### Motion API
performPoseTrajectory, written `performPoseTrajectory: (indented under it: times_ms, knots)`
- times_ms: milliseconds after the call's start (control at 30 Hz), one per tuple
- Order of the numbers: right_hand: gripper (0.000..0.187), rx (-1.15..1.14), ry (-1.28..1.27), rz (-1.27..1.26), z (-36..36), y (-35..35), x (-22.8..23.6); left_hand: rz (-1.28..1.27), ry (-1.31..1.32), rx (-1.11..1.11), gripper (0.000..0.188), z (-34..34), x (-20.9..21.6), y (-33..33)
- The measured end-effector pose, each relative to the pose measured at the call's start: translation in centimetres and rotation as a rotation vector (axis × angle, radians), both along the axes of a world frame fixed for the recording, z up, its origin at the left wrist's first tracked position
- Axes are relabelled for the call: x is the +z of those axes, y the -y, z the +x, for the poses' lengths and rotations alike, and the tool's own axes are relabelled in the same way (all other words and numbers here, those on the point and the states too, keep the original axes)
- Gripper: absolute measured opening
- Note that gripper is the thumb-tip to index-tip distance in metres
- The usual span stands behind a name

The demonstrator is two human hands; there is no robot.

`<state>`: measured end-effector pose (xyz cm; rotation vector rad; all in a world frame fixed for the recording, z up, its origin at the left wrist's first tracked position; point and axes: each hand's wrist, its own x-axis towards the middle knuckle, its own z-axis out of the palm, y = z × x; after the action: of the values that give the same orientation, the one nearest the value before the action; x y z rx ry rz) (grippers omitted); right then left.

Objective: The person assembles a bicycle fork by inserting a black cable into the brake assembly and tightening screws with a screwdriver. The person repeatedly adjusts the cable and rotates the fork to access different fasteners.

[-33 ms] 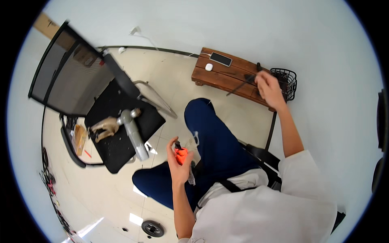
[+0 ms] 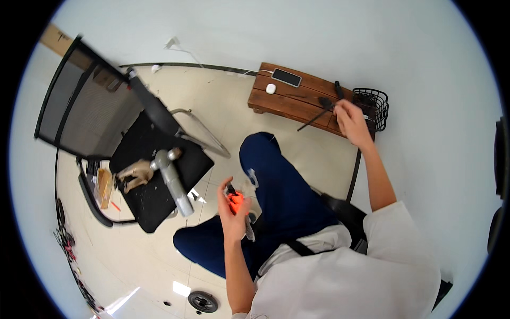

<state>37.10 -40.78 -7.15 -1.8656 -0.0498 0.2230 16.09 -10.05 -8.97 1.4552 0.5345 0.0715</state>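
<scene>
Over my left thigh, my left hand [image 2: 232, 217] is closed around a small bright orange and black object [image 2: 235, 201]; its exact kind is hidden by the fingers. Clear, crumpled plastic [image 2: 248, 186] shows beside it, near my right knee. Out to the right, my right hand [image 2: 351, 123] pinches a thin black rod [image 2: 314, 118] that points down to the left. That hand is at the near edge of a low brown wooden bench [image 2: 281, 109], close to a black wire basket [image 2: 383, 111].
On the bench lie a phone [image 2: 287, 77] on a white cable, a white case [image 2: 271, 89] and a black-handled tool [image 2: 339, 89]. A black mesh chair [image 2: 151, 204] at left carries a grey tubular part [image 2: 172, 183] and a tan part [image 2: 137, 174]. A small wheel [image 2: 203, 301] lies on the floor.
The view has shifted slightly. My right hand with the black rod sits a little nearer to me; my left hand keeps its hold on the orange and black object.
</scene>
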Motion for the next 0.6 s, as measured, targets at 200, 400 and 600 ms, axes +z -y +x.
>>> performPoseTrajectory:
  times_ms: [200, 400, 600]
  knots:
    - [0.017, -0.034, -0.096, -0.284, 1.0, 7.4, -11.5, 0.295, -0.013, -0.117, 0.051, 20.1, -6.4, 2.2]
    - [0.017, -0.134, -0.41, -0.301, 1.9, 9.7, -18.7, 0.878, -0.074, -0.764, 0.069, 37.0, -22.9, 7.6]
    - [0.018, -0.216, -0.646, -0.184, 0.0, 9.1, -21.3, 1.029, 0.009, -1.167, 0.063, 42.3, -34.8, 13.9]
